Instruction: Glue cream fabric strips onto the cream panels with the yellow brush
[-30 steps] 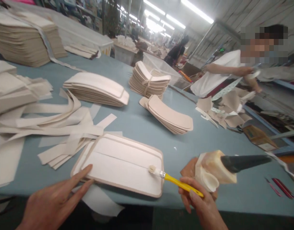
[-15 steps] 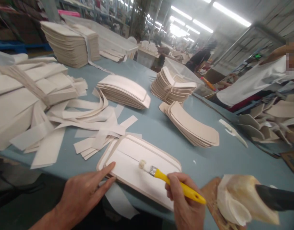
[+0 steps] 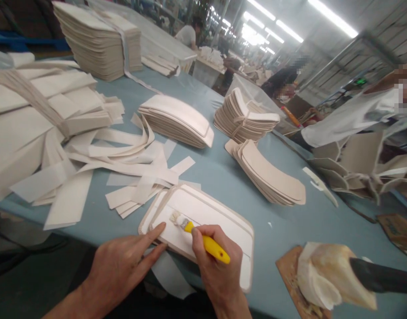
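Observation:
A yellow-handled paintbrush is in my right hand, its fingers wrapped round the handle. The bristles touch the white face of a rounded rectangular panel, toward its left part. That panel lies on others like it at the table's near edge, and a thin dark line runs along its face. My left hand holds nothing; its index finger rests on the panel's left end and its thumb lies along the near edge. Pale strips lie loose just beyond.
Beyond stand a curved panel stack, fanned panels, a tied bundle and a tall stack. At right, a crusted pale container with a dark handle sits on a brown board. A person in white stands at back right.
My right hand has moved left with the paintbrush, carrying the bristles along the panel toward my left hand. My left hand stays at the panel's left end. The view has shifted slightly.

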`<state>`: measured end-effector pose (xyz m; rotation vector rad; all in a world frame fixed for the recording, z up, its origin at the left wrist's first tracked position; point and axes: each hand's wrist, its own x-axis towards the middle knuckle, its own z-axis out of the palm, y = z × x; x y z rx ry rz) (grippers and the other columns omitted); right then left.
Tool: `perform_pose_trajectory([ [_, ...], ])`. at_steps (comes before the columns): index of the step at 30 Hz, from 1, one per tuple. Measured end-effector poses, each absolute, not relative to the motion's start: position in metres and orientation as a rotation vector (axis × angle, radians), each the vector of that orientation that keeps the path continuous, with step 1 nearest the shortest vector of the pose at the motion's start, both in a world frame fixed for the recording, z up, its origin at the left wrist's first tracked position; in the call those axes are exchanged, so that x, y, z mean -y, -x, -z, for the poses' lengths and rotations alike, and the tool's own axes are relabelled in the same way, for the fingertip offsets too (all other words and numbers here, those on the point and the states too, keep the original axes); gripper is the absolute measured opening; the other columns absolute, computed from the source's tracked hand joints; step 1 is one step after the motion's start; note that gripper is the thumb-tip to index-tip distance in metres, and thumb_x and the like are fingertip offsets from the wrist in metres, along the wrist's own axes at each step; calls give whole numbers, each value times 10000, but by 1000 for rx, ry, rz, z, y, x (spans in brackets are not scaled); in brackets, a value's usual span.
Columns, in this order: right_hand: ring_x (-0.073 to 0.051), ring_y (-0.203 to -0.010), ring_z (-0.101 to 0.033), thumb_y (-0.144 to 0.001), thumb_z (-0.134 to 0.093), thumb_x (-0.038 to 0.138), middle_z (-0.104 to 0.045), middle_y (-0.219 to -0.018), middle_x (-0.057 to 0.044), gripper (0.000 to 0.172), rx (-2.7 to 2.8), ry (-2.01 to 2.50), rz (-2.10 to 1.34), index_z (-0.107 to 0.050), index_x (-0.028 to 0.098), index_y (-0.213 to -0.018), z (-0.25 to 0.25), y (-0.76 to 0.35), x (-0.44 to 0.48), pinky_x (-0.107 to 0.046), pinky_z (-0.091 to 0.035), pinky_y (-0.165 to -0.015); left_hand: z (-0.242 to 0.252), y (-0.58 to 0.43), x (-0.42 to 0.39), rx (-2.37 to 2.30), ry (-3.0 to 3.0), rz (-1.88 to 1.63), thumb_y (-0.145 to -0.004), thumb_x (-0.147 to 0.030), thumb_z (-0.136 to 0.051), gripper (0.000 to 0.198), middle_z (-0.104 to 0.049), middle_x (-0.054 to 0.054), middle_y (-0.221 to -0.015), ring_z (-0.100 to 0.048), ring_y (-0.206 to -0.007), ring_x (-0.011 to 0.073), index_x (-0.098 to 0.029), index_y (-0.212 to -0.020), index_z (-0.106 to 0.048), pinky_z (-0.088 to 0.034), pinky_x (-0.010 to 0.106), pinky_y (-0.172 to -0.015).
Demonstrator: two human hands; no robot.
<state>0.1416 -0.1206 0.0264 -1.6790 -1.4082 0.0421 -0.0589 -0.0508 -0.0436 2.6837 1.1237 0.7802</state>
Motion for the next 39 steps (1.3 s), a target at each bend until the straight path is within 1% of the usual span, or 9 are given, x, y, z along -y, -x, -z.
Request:
perform_pose_trajectory([
  [6, -81, -420, -547, -1011, -671, 344, -635, -581, 60, 271, 1308, 1884, 77, -673, 225, -767, -43, -167, 157, -179, -450, -471, 56, 62, 53, -1148, -2633, -768, -1097, -509, -427, 478, -831, 21, -785, -767, -599, 195, -265, -1323, -771, -509, 268, -499],
  [11, -104, -512, -642, -1001, -676, 306, -710, -662, 22, 240, 1259, 1672, 70, -697, 211, -782, -39, -146, 124, -180, -502, -518, 60, 64, 54, -1167, -2587, -747, -1081, -551, -455, 479, -837, 17, -806, -784, -652, 186, -295, -1366, -741, -516, 248, -528],
  [16, -103, -549, -668, -992, -670, 269, -740, -705, 18, 190, 1269, 1564, -99, -706, 200, -820, -15, -129, 91, -173, -513, -541, 48, 60, 52, -1138, -2680, -768, -1113, -506, -378, 512, -790, 9, -681, -742, -547, 175, -251, -1263, -796, -473, 259, -477],
  [21, -87, -474, -597, -984, -695, 293, -693, -641, 37, 211, 1292, 1701, -11, -704, 213, -789, -16, -148, 123, -175, -462, -489, 46, 59, 52, -1157, -2709, -771, -1114, -502, -376, 517, -806, 10, -720, -748, -562, 182, -243, -1267, -796, -485, 277, -491],
  [27, -105, -462, -583, -963, -748, 451, -649, -592, 30, 312, 943, 1929, 145, -709, 199, -784, -26, -172, 168, -191, -467, -486, 54, 64, 53, -1147, -2680, -722, -1095, -465, -435, 448, -813, 6, -747, -748, -581, 205, -287, -1343, -763, -480, 302, -482],
  [30, -106, -454, -589, -972, -736, 445, -651, -588, 29, 309, 933, 1923, 177, -707, 192, -797, -18, -178, 172, -184, -469, -474, 59, 67, 54, -1159, -2723, -682, -1098, -451, -433, 442, -821, 9, -783, -758, -612, 223, -309, -1397, -726, -492, 320, -511],
  [33, -96, -439, -569, -991, -703, 422, -618, -568, 41, 333, 985, 1909, 131, -672, 197, -747, -12, -180, 171, -174, -437, -448, 61, 69, 55, -1159, -2735, -666, -1100, -461, -434, 457, -838, 18, -839, -770, -635, 231, -297, -1437, -696, -512, 328, -531],
  [35, -90, -434, -557, -985, -712, 412, -603, -558, 49, 335, 956, 1915, 131, -658, 201, -732, -12, -177, 170, -169, -424, -443, 58, 68, 53, -1142, -2723, -662, -1100, -463, -429, 465, -845, 21, -849, -774, -632, 228, -273, -1414, -715, -518, 326, -516],
  [39, -93, -426, -556, -971, -739, 386, -610, -548, 51, 291, 928, 1846, 172, -677, 202, -754, -15, -168, 161, -172, -434, -445, 48, 64, 50, -1157, -2729, -681, -1112, -488, -379, 503, -815, 7, -728, -749, -564, 200, -257, -1317, -777, -487, 300, -475],
])
